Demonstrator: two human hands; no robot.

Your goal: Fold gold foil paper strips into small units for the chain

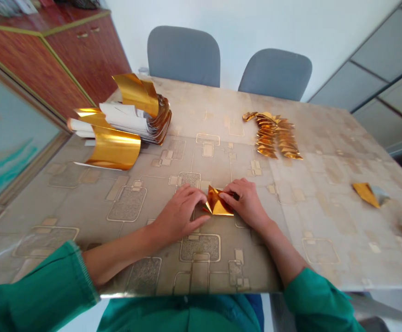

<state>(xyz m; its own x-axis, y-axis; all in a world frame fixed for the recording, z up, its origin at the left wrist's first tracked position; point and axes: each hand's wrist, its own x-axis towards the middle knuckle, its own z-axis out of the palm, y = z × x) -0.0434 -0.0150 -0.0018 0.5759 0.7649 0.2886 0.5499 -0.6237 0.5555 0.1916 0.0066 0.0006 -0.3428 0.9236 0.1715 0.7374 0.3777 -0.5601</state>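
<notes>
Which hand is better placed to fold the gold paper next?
Probably the right hand: its fingers lie on top of the gold paper, while the left hand only reaches its left corner.

Folded foil piece (218, 202): gold, shiny. Surface (325, 221): beige, outlined-rectangle pattern. Sleeves (318, 299): green. Chairs (183, 55): grey.

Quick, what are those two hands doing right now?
Left hand: closed, holding the folded gold paper.
Right hand: closed, holding the same paper.

Folded foil pieces (273, 136) lie right of the rolled sheets (114, 147).
</notes>
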